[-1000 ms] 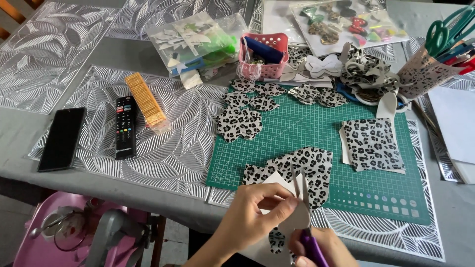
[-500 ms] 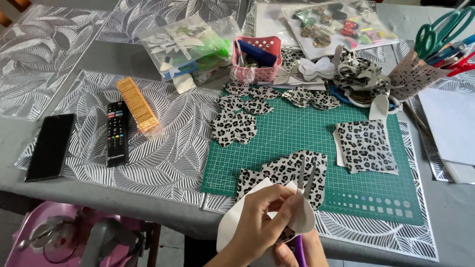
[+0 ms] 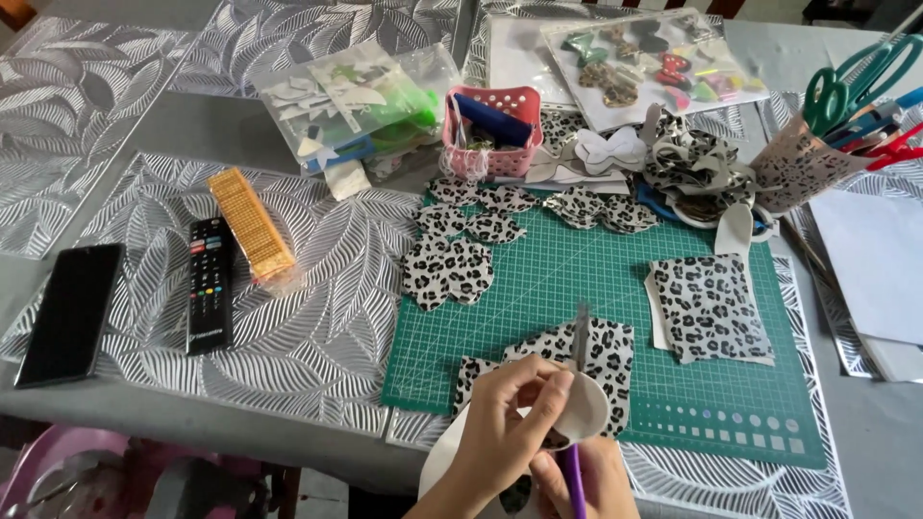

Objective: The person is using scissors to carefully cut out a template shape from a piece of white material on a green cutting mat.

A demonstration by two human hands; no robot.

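Note:
My left hand (image 3: 505,423) pinches a piece of white-backed leopard-print material (image 3: 584,408) near the front edge of the green cutting mat (image 3: 615,279). My right hand (image 3: 591,479) sits just below it, gripping purple-handled scissors (image 3: 577,384) whose blades point up through the piece. More of the leopard-print sheet (image 3: 601,351) lies on the mat right behind my hands. Cut leopard shapes (image 3: 447,269) lie at the mat's left, and a square leopard piece (image 3: 710,308) at its right.
A black remote (image 3: 210,284), a phone (image 3: 69,312) and a gold strip (image 3: 252,226) lie at left. Behind the mat stand a pink basket (image 3: 490,130), a clear bag of scraps (image 3: 361,101), a bow packet (image 3: 639,62) and a leopard cup with scissors (image 3: 812,163).
The view has shifted slightly. My left hand has turned the white-backed piece and curled tighter around it, while the scissors have risen so their blades now stand up through the piece.

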